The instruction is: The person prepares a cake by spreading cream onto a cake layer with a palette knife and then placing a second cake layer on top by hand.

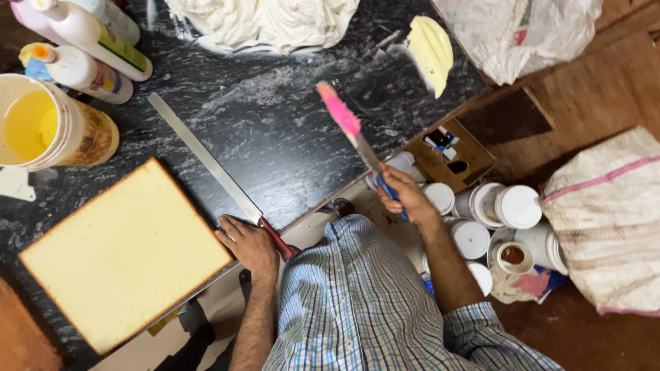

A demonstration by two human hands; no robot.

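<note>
Yellow-filled tub (pixel 41 124), squeeze bottles (pixel 86 48), white cream heap (pixel 261 20), floor jars (pixel 495 220), sacks (pixel 605 220).

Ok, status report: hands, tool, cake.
Right hand gripping spatula, blade pink, raised over the counter. Left hand flat beside sponge slab, touching long knife. Nothing between.

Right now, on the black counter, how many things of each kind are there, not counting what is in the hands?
Squeeze bottles: 3
Tubs of yellow liquid: 1
Sponge cake slabs: 1
Long knives: 1
Mounds of white cream: 1
Dabs of yellow cream: 1
Total: 8
</note>
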